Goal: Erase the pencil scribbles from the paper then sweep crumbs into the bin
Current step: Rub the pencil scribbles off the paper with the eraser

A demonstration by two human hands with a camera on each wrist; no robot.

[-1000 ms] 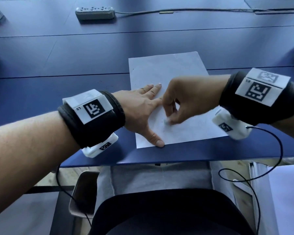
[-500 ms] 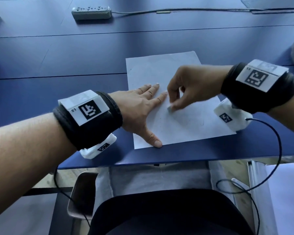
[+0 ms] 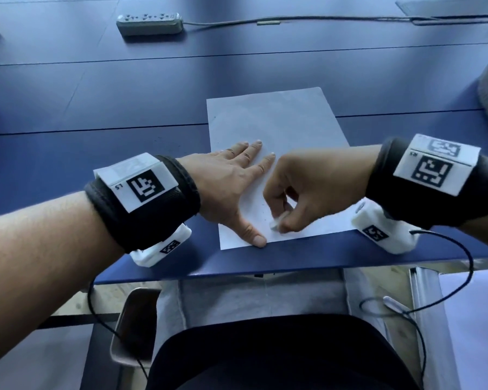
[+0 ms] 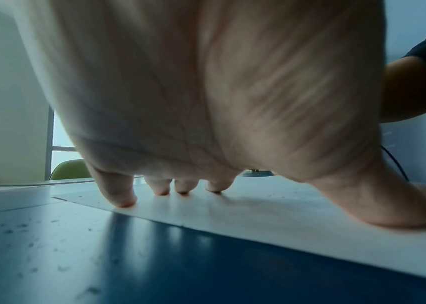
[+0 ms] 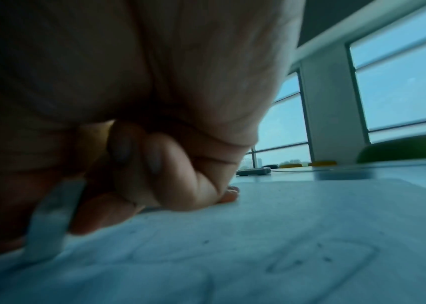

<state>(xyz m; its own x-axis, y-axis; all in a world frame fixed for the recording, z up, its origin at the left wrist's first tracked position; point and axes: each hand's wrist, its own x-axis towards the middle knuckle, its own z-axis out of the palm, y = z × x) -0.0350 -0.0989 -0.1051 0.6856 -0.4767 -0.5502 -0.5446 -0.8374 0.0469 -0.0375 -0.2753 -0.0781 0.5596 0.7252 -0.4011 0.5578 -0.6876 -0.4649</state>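
A white sheet of paper (image 3: 273, 122) lies on the blue table (image 3: 96, 108) near its front edge. My left hand (image 3: 237, 187) lies flat on the sheet's left side, fingers spread, thumb by the near edge; its fingertips (image 4: 123, 200) press the paper (image 4: 284, 216). My right hand (image 3: 307, 192) pinches a small white eraser (image 3: 275, 223) and holds it against the paper close to the left thumb. In the right wrist view the eraser (image 5: 51, 218) stands on the paper (image 5: 284, 236), where faint pencil lines (image 5: 323, 257) and dark crumbs show.
A grey power strip (image 3: 150, 23) with its cable (image 3: 293, 19) lies at the far side of the table. A small grey bin (image 3: 133, 325) sits below the table's front edge at the left. Sensor cables (image 3: 448, 277) hang from both wrists.
The right hand with the eraser has rubbed back toward me, from the middle of the sheet to a spot near the left thumb. The left hand has stayed flat on the paper.
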